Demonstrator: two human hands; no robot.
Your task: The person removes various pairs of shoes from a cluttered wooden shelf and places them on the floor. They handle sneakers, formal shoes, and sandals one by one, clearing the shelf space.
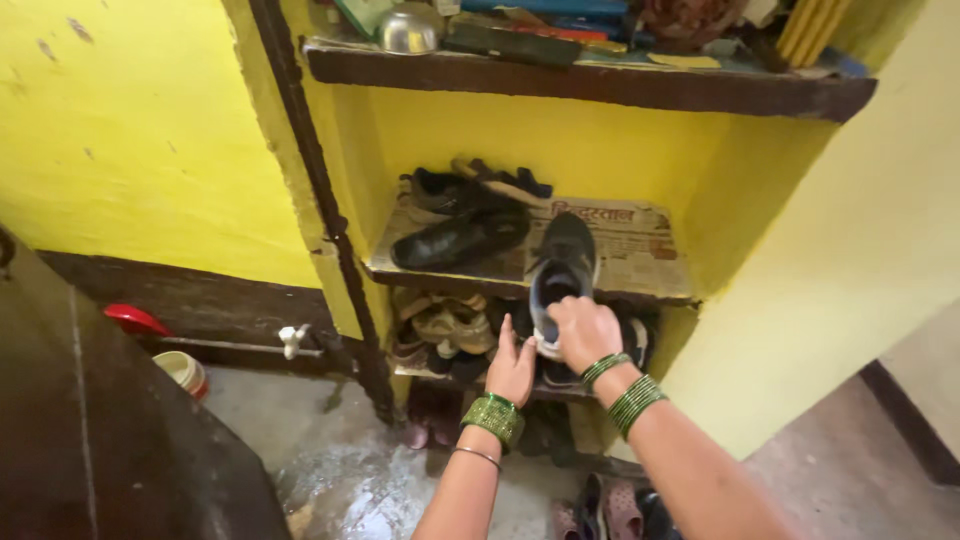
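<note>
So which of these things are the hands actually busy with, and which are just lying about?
In hand:
- grey lace-up sports shoe, gripped by right hand
- left hand, open beside its heel
- newspaper-lined shelf

Lying about:
- black leather shoe
- steel bowl
- red plastic lid

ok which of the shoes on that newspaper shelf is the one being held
The dark sneaker with the pale inside, heel gripped by the right hand. The black leather shoe and those behind lie untouched further left.
</note>
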